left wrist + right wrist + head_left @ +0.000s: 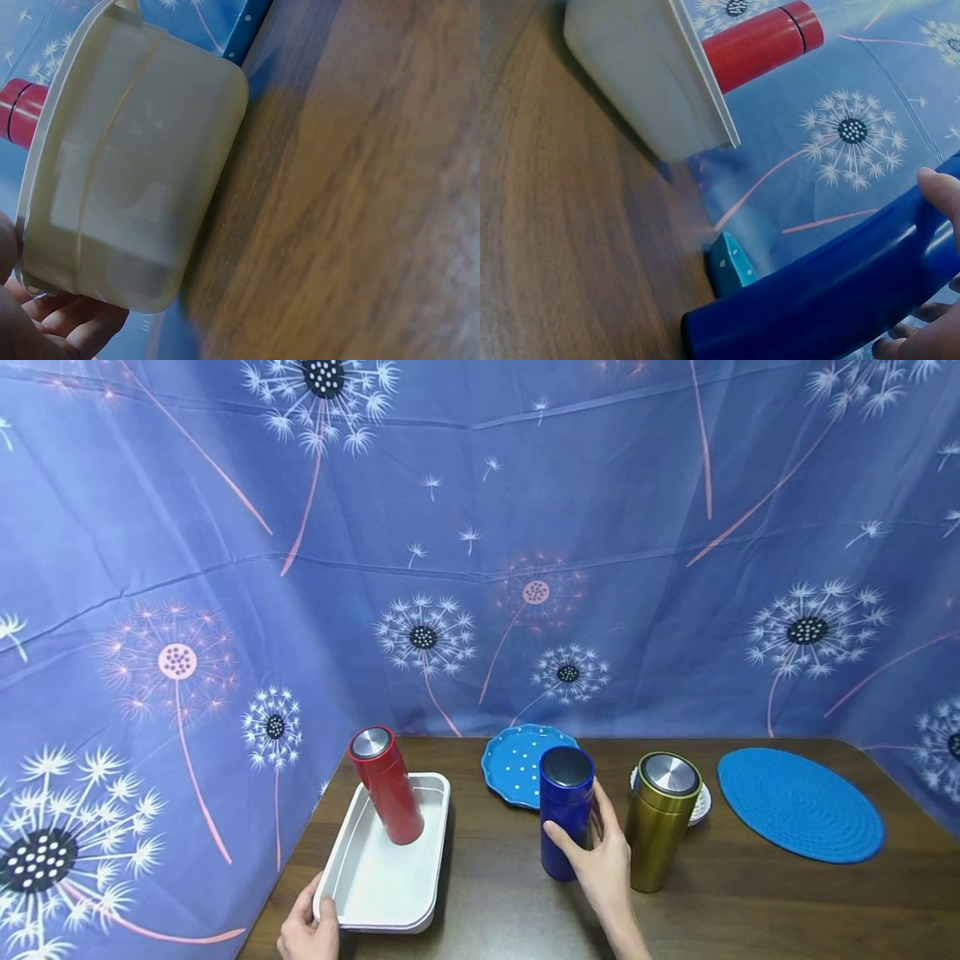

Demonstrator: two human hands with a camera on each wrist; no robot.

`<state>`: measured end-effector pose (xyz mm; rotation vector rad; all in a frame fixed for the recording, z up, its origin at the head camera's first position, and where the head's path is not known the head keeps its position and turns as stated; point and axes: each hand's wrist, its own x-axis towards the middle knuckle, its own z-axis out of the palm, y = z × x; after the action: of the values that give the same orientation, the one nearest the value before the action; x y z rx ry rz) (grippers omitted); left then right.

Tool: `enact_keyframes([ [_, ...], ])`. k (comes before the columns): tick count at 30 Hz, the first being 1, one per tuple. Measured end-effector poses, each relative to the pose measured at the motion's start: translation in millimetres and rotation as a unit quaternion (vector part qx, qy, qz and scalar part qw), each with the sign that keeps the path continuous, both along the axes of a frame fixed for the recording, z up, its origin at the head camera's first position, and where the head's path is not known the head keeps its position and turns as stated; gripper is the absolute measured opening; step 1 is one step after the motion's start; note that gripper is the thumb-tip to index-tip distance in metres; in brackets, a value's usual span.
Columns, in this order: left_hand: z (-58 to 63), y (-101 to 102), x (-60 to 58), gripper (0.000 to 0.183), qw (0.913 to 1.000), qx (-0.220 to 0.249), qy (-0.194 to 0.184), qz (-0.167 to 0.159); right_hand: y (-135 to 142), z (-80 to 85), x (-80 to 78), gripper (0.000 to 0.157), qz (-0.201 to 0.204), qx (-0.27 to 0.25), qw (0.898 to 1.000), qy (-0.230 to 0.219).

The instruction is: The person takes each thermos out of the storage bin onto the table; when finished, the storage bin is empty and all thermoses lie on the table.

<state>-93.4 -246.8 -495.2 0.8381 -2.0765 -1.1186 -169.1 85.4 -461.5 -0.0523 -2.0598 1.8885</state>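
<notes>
Blue flask (pixel 566 810): stood upright mid-bench (pixel 750 902), right hand (pixel 600 860) fingers wrapped round it. White tray (pixel 375 881): left hand (pixel 307 931) fingers gripped its near corner; red flask (pixel 386 785) stood inside. Gold flask (pixel 660 831): just right of blue flask.

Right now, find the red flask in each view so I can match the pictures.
Head: red flask stands in the white tray, left of centre.
Left wrist: only a red sliver at the left edge, behind the tray.
Right wrist: top centre, lying sideways in the picture.
Shared landmark: the white tray.
</notes>
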Motion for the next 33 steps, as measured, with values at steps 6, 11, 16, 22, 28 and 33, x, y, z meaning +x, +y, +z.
enact_keyframes([
  [6,1.3,0,-1.0,0.035,0.9998,0.011,0.007,-0.014,-2,4.0,10.0,0.097,-0.005,0.013,1.000,0.011],
  [11,1.8,0,-3.3,0.036,0.9997,0.016,0.008,-0.018,-3,4.4,22.3,0.099,-0.016,0.038,0.999,0.011],
  [16,1.9,-1,-3.0,0.036,0.9998,0.010,0.009,-0.016,-5,1.3,36.3,0.097,-0.017,0.063,0.998,-0.006],
  [22,2.1,-2,-2.8,0.034,0.9994,0.009,0.023,-0.023,-7,-4.3,52.9,0.095,-0.022,0.084,0.996,-0.008],
  [28,1.9,-4,-2.8,0.034,0.9994,0.009,0.020,-0.025,-13,-10.8,70.1,0.085,-0.052,0.115,0.992,0.012],
  [33,-0.2,-4,-3.0,0.035,0.9996,0.004,0.009,-0.025,-21,-13.5,80.1,0.079,-0.044,0.123,0.991,0.032],
])
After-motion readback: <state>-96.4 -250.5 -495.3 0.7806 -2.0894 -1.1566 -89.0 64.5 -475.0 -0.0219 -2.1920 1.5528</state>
